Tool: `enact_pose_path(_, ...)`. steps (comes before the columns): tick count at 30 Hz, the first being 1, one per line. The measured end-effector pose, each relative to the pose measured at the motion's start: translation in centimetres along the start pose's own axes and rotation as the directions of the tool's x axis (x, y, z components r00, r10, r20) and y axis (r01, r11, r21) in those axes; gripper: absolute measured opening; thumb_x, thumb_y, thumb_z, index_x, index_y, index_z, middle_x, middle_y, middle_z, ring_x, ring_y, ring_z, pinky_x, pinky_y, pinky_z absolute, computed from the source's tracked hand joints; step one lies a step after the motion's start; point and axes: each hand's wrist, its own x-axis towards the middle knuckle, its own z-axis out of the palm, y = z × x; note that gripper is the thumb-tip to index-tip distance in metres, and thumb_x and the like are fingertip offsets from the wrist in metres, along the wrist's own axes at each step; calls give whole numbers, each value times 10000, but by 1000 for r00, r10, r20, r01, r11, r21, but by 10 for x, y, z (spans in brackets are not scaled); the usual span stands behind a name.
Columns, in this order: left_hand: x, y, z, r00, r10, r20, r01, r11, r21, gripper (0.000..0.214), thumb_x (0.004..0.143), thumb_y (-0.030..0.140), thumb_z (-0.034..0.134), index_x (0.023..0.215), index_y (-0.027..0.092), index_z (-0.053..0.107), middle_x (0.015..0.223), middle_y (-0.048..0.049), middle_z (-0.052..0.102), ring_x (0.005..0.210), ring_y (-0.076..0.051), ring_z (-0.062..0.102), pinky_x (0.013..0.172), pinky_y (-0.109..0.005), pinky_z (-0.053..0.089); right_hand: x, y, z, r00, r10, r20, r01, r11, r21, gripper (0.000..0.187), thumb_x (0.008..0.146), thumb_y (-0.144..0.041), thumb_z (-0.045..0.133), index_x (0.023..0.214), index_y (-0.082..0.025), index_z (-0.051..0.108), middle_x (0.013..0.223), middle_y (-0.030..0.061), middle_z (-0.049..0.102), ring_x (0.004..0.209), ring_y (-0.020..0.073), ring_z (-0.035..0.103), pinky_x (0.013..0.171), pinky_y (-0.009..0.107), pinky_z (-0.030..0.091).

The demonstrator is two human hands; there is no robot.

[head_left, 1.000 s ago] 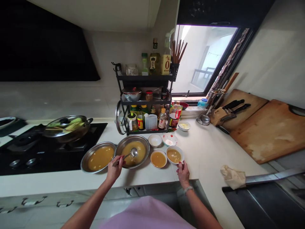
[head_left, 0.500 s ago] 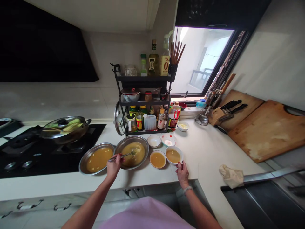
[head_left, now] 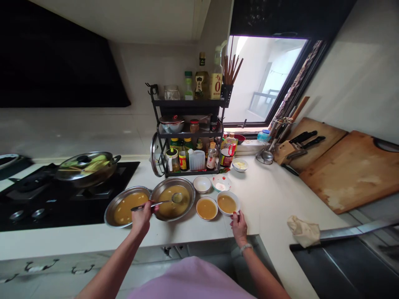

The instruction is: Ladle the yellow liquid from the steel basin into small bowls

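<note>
My left hand is closed round the handle of a metal ladle, whose bowl lies in the yellow-brown liquid of the right steel pan. A second steel pan with the same liquid sits to its left. My right hand rests at the near rim of a white bowl of the liquid, fingers curled against it. Another filled bowl stands between that bowl and the pan.
Behind are two small dishes, a black spice rack with bottles, and a lidded wok on the hob. Cutting boards, a knife block, a crumpled cloth and the sink edge lie to the right.
My left hand has drawn back to the left and the ladle now lies nearly level, its bowl lowered into the pan. The right hand has stayed at the white bowl.
</note>
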Motion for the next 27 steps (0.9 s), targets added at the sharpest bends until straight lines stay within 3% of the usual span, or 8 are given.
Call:
enact_pose_path(3, -8, 11, 6, 996, -73, 53, 76, 995, -58, 172, 676, 284, 609, 724, 124, 649, 574, -74, 681, 563, -236, 693, 645, -391, 594, 0, 0, 0, 1000, 5, 3, -5, 1000, 1, 740, 752, -681, 436, 1190, -96, 550, 728, 69, 686, 445, 183, 562, 456, 303, 452)
enact_pose_path(9, -27, 23, 32, 983, -80, 163, 99, 988, -117, 142, 711, 252, 614, 737, 117, 651, 610, -69, 687, 553, -204, 682, 630, -347, 588, 0, -1, 1, 1000, 1, -3, -1, 1000, -9, 764, 745, -698, 417, 1197, -98, 555, 718, 58, 677, 440, 176, 559, 459, 300, 453)
enact_pose_path(16, -59, 37, 93, 948, -96, 304, 147, 978, -150, 105, 726, 198, 589, 678, 119, 639, 578, -54, 673, 481, -164, 637, 563, -312, 568, -1, -3, 1, 1000, -26, -3, 26, 1000, 3, 720, 760, -693, 413, 1139, -107, 585, 688, 52, 660, 433, 175, 549, 459, 301, 454)
enact_pose_path(20, -80, 38, 128, 901, -88, 424, 144, 984, -102, 144, 773, 204, 549, 684, 139, 641, 549, -60, 671, 478, -175, 641, 543, -308, 552, -2, -3, 2, 999, -36, -7, 36, 999, 10, 706, 779, -665, 419, 1164, -93, 575, 674, 48, 650, 435, 180, 551, 448, 300, 450)
enact_pose_path(24, -98, 27, 148, 840, -5, 543, -1, 1000, 10, 172, 822, 252, 525, 756, 147, 645, 527, -43, 652, 482, -181, 650, 519, -284, 534, -3, -3, 2, 999, -36, -8, 36, 999, 7, 711, 786, -649, 421, 1197, -84, 556, 665, 33, 640, 428, 175, 550, 435, 291, 446)
enact_pose_path(26, -104, 21, 149, 757, 140, 638, -206, 978, 29, 226, 852, 306, 515, 822, 137, 661, 570, -44, 656, 496, -170, 650, 505, -264, 520, -3, -2, 2, 999, -35, -12, 35, 999, 4, 719, 786, -652, 417, 1208, -87, 555, 667, 30, 639, 429, 171, 549, 438, 287, 446)
enact_pose_path(27, -106, 18, 148, 682, 242, 690, -344, 939, 10, 251, 869, 323, 504, 853, 135, 670, 615, -49, 664, 512, -158, 649, 512, -254, 516, -3, -1, 2, 999, -34, -14, 34, 999, 1, 727, 786, -656, 413, 1216, -87, 556, 675, 34, 644, 429, 169, 548, 439, 288, 446)
